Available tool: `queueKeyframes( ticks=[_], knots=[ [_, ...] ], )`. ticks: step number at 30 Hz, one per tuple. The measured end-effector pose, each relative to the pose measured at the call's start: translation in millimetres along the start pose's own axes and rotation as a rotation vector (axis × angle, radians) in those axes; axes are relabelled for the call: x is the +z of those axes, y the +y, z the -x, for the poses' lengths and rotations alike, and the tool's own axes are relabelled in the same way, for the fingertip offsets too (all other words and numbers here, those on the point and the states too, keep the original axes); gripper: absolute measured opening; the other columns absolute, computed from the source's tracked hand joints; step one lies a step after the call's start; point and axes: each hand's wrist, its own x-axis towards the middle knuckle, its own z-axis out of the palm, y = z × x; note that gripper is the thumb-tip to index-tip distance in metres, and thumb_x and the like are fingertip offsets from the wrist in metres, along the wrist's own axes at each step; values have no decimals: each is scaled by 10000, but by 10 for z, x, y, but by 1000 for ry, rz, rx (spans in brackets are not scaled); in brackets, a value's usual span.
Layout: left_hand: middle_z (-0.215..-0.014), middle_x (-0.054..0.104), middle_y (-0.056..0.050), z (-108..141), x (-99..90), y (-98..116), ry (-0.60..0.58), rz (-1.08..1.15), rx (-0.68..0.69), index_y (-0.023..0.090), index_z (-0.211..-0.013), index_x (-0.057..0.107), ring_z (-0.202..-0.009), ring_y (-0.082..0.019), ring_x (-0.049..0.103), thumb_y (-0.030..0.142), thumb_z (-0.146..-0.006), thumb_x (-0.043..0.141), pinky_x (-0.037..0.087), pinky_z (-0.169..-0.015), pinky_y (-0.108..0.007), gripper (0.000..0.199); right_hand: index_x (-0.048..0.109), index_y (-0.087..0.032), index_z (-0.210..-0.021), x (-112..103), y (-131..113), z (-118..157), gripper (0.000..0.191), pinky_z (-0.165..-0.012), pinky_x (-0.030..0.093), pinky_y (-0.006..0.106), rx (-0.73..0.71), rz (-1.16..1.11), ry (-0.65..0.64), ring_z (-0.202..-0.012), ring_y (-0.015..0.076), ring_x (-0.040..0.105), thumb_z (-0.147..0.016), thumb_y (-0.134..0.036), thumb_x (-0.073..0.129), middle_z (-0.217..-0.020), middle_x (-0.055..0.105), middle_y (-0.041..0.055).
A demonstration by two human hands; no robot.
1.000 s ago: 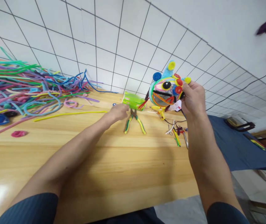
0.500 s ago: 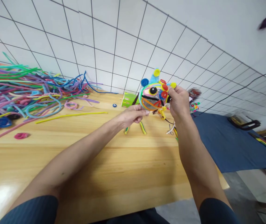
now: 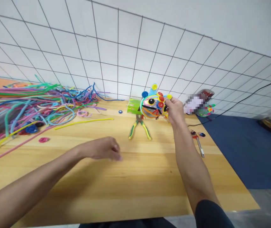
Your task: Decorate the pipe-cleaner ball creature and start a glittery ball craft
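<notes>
My right hand (image 3: pixel 175 110) pinches the right side of a colourful pipe-cleaner animal head (image 3: pixel 151 106). It has a round black eye, red and yellow coils and a blue horn-like piece with a yellow tip. The head is held up in front of the wall, above the back of the table. My left hand (image 3: pixel 107 148) is apart from it, over the bare wood at lower left. Its fingers look curled but are smeared by motion, and any content is hidden. Pliers (image 3: pixel 140 126) with yellow-green handles lie spread on the table below the head.
A heap of pipe cleaners (image 3: pixel 42 104) covers the table's left back. A yellow pipe cleaner (image 3: pixel 84 123), a pink coil (image 3: pixel 44 139) and a blue disc (image 3: pixel 120 111) lie nearby. A green box (image 3: pixel 133 106) stands by the wall. A pen-like tool (image 3: pixel 200 147) and a second colourful craft piece (image 3: pixel 206 110) are at right.
My left hand has let go of the animal head and moved down and left. My right hand still holds the head. The view has shifted, and the pliers show more fully.
</notes>
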Motion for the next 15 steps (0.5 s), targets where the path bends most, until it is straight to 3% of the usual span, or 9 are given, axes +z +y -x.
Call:
queueKeyframes(
  ticks=[2,3,4,6,9,12,15],
  knots=[
    [-660,647,-59,224,-240,-249,613,-258,-140,223,-540,607,-650,-228,622,613,-808,764,451,-637,-323,499,698,-222,-745,-6,28,30,466,-523,461,258,22,-21,-52,-548,114,547,-620,-581,967,-623,638,-64],
    [-825,725,-87,270,-374,-337,863,-307,-141,232,-637,678,-760,-260,670,596,-793,767,508,-715,-350,406,695,-222,-739,0,41,46,463,-524,458,259,26,-24,-75,-551,114,542,-623,-579,966,-625,636,-61],
    [-997,772,-107,273,-499,-390,1006,-280,-125,242,-782,757,-829,-277,696,588,-769,766,546,-777,-380,346,691,-220,-734,13,55,62,463,-525,455,259,27,-23,-92,-557,115,540,-626,-579,965,-632,639,-56],
    [-1279,773,-128,164,-678,-368,1051,-71,-74,238,-1202,781,-967,-300,734,602,-796,735,590,-871,-414,547,689,-215,-730,53,81,92,472,-538,459,257,40,-13,-118,-576,116,549,-628,-585,964,-647,651,-45],
    [-1495,696,-143,-179,-733,-57,1045,193,100,208,-1439,670,-1269,-343,697,617,-845,734,575,-1056,-443,724,685,-215,-739,117,104,136,504,-542,464,255,86,-11,-143,-575,116,549,-609,-607,974,-644,648,-43],
    [-1600,634,-81,-570,-658,344,868,309,252,261,-1433,680,-1460,-335,585,618,-914,716,495,-1199,-442,632,671,-222,-736,148,108,170,523,-520,442,262,103,6,-177,-535,114,521,-633,-647,957,-609,610,-49],
    [-1321,765,-97,-897,-627,543,672,338,362,204,-1145,764,-1262,-326,674,735,-890,706,531,-1116,-435,592,662,-224,-734,147,125,178,513,-536,437,268,93,26,-192,-542,115,515,-666,-651,938,-612,598,-49]
  ],
)
